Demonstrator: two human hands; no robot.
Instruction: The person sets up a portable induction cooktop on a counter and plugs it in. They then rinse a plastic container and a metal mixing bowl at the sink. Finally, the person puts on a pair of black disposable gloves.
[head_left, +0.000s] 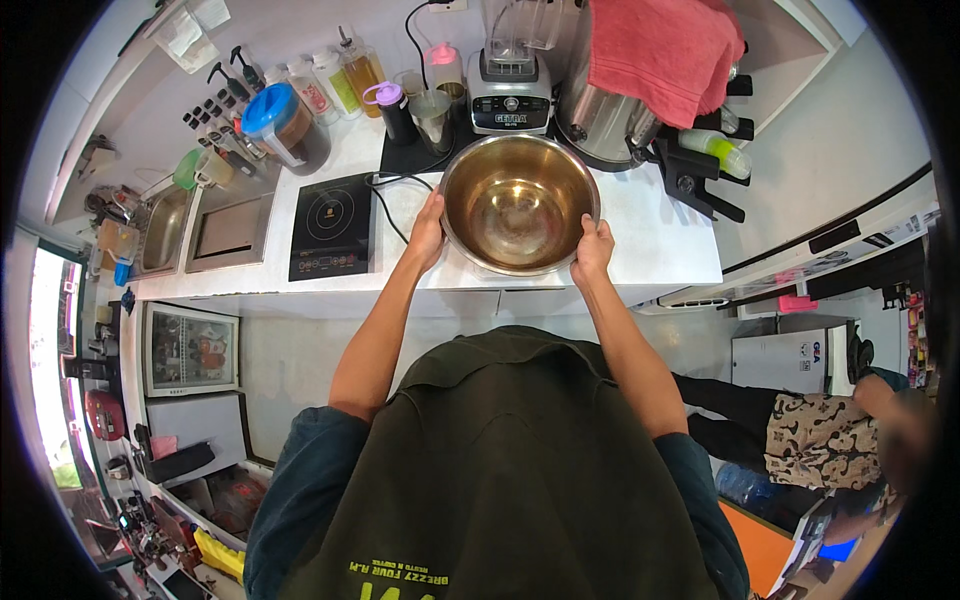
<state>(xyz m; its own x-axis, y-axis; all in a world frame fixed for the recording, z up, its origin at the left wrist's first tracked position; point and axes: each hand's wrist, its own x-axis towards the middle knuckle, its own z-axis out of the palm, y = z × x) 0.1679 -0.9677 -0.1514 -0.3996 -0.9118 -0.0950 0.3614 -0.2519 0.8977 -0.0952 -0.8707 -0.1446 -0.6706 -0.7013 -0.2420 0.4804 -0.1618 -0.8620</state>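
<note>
A large, round stainless steel bowl (521, 217) is held level at the front of the white counter (660, 247). On its left rim rests my left hand (428, 231), and my right hand (595, 250) grips the rim at the lower right, its thumb over the edge. Nothing shows inside the bowl apart from reflections and some stains. Whether its base touches the counter cannot be told. Right behind the bowl stands a blender (510, 97) on a black mat. A black induction cooker (331, 227) lies to the left of my left hand.
Behind are a steel pitcher (432, 124), a blue-lidded jug (285, 127) and several bottles. A large steel dispenser under a red towel (664, 56) stands back right, beside black holders (686, 169). A sink (163, 232) is far left. A person (821, 439) stands at far right.
</note>
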